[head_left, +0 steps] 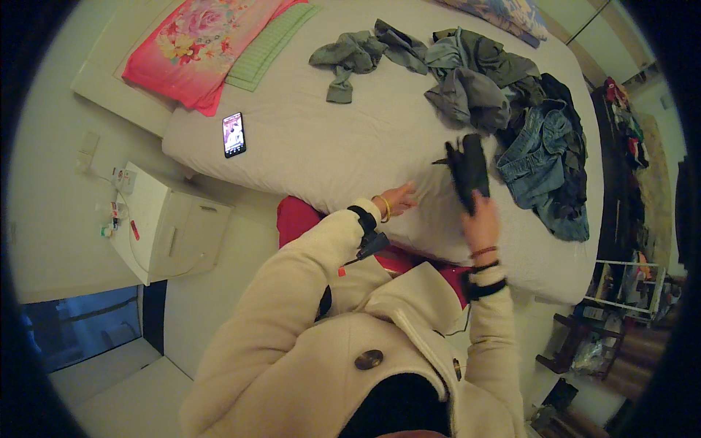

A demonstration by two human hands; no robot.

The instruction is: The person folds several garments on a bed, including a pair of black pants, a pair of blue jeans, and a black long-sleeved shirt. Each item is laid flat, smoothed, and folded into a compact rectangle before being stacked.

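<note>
My right hand (481, 223) is closed around the lower end of a black bundle (469, 169) that looks like rolled cloth. Motion blurs it, and its exact kind cannot be made out. The bundle is over the near side of the bed, left of a pair of blue jeans (537, 157). My left hand (398, 200) is by the bed's near edge with fingers apart and nothing in them. Beyond the bundle lies a heap of grey-green clothes (475, 80). A separate grey garment (347, 58) is spread out to its left.
On the bed's pale sheet (328, 139) a phone with a lit screen (234, 135) lies at the left. A pink floral pillow (197, 51) and a green striped cloth (266, 51) are farther back. A white bedside cabinet (186, 233) stands left; racks with clothes (631, 288) stand right.
</note>
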